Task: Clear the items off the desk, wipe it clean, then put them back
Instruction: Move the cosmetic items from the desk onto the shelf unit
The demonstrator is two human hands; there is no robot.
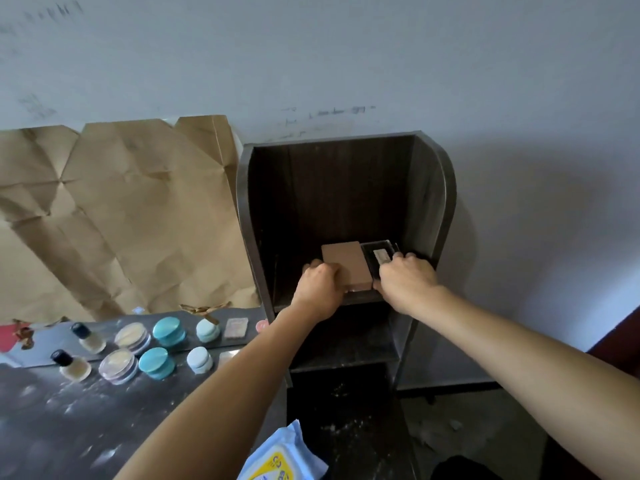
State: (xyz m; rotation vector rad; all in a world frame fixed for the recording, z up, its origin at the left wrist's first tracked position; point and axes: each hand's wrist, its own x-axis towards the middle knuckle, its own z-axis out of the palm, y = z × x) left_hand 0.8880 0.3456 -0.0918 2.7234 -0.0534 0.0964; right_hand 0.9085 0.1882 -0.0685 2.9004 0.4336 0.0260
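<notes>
A tan flat box (346, 268) lies on the top shelf of a dark wooden shelf unit (429, 188), and my left hand (320, 289) grips its near left corner. Right beside it lies a black case with a clear lid (375, 254); my right hand (407, 282) grips its near end. On the dusty dark desk (69, 427) stand a clear bottle with a black cap (71, 365), a pale round compact (117, 365), a teal round jar (156, 362) and a pale blue puff (200, 360).
A mirror (45, 341) leans behind the desk items and doubles them. Crumpled brown paper (121, 209) covers the wall behind. A pack of wet wipes (280, 459) lies at the desk's near right edge. The lower shelves are dark and dusty.
</notes>
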